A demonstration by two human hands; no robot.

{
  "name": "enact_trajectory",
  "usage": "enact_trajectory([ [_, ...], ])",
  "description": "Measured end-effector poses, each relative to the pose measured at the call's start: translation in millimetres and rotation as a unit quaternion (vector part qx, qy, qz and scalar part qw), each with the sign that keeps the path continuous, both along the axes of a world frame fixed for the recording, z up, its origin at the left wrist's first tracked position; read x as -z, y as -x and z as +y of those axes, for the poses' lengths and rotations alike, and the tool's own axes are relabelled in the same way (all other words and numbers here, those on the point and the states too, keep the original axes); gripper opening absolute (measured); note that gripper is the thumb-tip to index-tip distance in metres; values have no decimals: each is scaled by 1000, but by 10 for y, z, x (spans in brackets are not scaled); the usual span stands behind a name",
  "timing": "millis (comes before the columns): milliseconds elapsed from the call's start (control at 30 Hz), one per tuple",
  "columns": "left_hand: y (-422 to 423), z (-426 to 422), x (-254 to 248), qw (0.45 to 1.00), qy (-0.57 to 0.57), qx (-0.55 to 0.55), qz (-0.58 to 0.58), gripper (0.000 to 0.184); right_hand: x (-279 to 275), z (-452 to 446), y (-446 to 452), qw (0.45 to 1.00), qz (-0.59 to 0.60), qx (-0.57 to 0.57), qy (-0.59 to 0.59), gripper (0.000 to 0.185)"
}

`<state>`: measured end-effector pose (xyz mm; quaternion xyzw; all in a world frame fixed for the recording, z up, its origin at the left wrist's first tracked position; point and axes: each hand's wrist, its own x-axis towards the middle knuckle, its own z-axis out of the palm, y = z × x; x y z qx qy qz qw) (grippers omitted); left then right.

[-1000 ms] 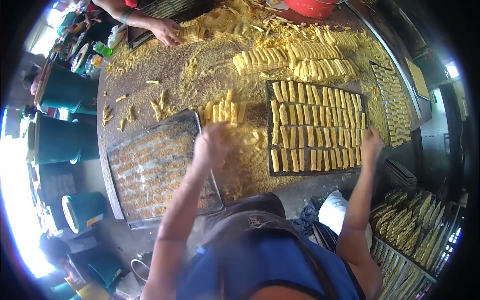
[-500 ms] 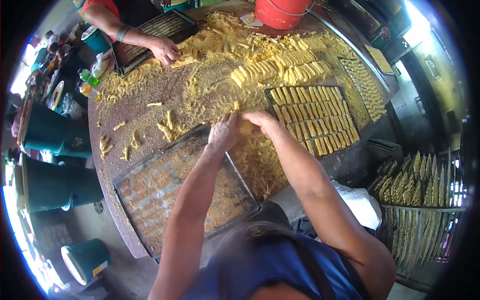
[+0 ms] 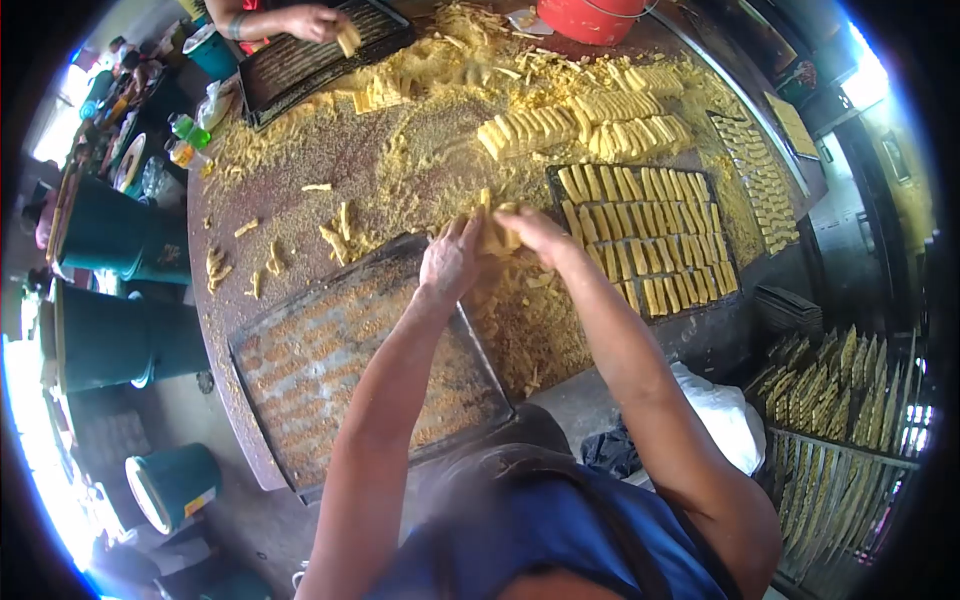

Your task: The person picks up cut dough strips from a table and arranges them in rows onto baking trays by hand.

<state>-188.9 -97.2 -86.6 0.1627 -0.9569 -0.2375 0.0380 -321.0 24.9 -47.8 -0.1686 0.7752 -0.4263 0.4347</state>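
Yellow dough strips stand upright between my two hands, above the crumb-covered table and by the far right corner of a baking tray marked with baked-on residue. On their left side, my left hand has its fingers curled against them. From the right, my right hand closes its fingers on the dough, thumb side toward me; its fingertips are partly blurred. A second tray, just right of my right hand, holds rows of dough sticks.
A co-worker's hand holds a dough piece over a dark tray. Stacked dough strips, a red bucket and dough scraps lie about the table. A loaded rack stands at right.
My hands have drawn slightly apart, and more of the dough between them shows. The co-worker's hand has lifted a piece from the table and moved it over the dark tray.
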Motion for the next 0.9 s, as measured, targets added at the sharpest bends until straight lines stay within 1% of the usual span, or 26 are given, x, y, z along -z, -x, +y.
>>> enact_trajectory([
  [33,14,-12,5,1000,17,13,-23,94,235,88,129,990,-110,69,45,40],
  [67,-6,13,-22,1000,15,12,-23,94,406,179,226,963,-215,138,90,41],
  [100,-18,40,-93,999,31,23,-13,93,400,260,281,963,-213,135,89,41],
  [133,-29,33,-133,998,47,33,-1,91,377,314,323,940,-256,189,122,47],
  [167,-74,-16,-120,998,-13,43,38,82,380,329,322,911,-299,238,153,53],
  [200,-176,-72,-181,999,-11,27,35,82,32,322,150,927,-206,270,156,50],
  [233,-345,-132,-313,994,16,56,90,77,604,302,434,943,-147,269,130,48],
  [267,-584,-222,-414,986,48,81,138,71,512,176,334,958,-106,244,110,43],
  [300,-854,-341,-461,985,8,71,157,62,405,50,229,969,-65,221,89,39],
  [333,-1155,-474,-509,981,-1,52,188,48,30,-109,-108,978,-51,119,164,47],
  [400,-1807,-786,-487,976,8,-34,215,35,53,-585,-610,971,-35,75,223,27],
  [467,-2483,-1126,-458,957,-13,-149,249,29,105,-1121,-1257,978,-43,23,205,24],
  [500,-2831,-1328,-400,954,7,-177,241,31,21,-1369,-1628,990,-14,4,139,25],
  [533,-3171,-1516,-394,956,15,-206,209,36,157,-1647,-1962,984,-42,-26,170,28],
  [567,-3447,-1652,-417,955,11,-242,169,40,192,-1912,-2337,981,-43,-45,185,28],
  [600,-3687,-1793,-453,953,7,-274,130,44,122,-2151,-2698,989,-66,-48,126,28],
  [633,-3890,-1954,-413,954,4,-265,139,44,194,-2397,-3039,983,-52,-56,167,29],
  [667,-4050,-2096,-308,956,-44,-249,146,45,215,-2630,-3338,986,2,-48,158,30],
  [700,-4180,-2189,-251,956,-93,-233,150,47,216,-2837,-3538,985,44,-73,148,37],
  [733,-4261,-2259,-315,963,-125,-205,119,51,207,-2993,-3672,976,152,-107,118,47],
  [800,-4315,-2322,-302,963,-131,-202,119,57,181,-3200,-3885,937,312,-157,12,52],
  [833,-4321,-2349,-289,964,-119,-195,134,62,164,-3232,-3904,923,341,-177,-32,55],
  [867,-4311,-2377,-272,964,-107,-194,145,62,147,-3234,-3893,921,348,-174,-38,55],
  [900,-4283,-2406,-261,966,-93,-185,153,62,121,-3221,-3865,928,333,-150,-70,55],
])
